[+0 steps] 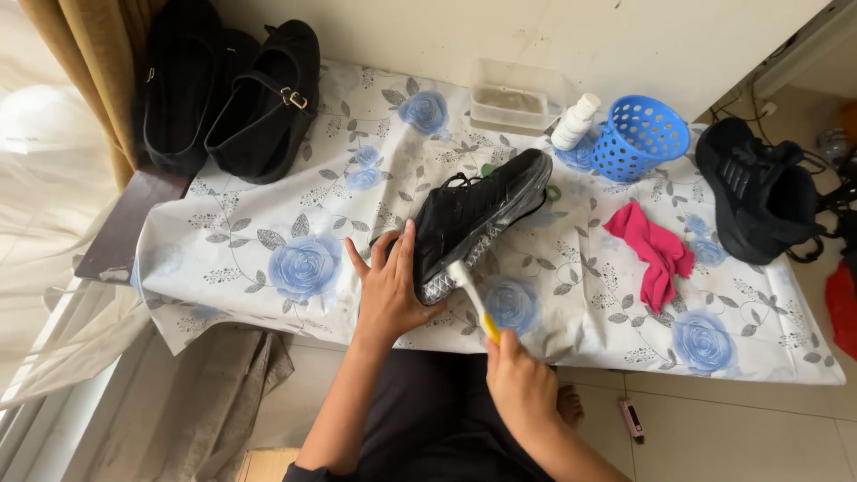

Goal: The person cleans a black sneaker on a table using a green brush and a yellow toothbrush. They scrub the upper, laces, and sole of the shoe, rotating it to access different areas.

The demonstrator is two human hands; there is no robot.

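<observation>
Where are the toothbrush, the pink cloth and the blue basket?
toothbrush [473, 303]: head view, on its white neck near the sole.
pink cloth [656, 250]: head view, on the middle of the crumpled fabric.
blue basket [625, 153]: head view, on its perforated outer wall.

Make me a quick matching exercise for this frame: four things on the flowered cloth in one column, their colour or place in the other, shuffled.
1 basket
2 rag
3 toothbrush
4 strap shoes

A far left corner, black
B in the right hand, against the sneaker that the left hand steadies
C blue, beside a white bottle
D pink, crumpled

Pairs: 1-C, 2-D, 3-B, 4-A
</observation>
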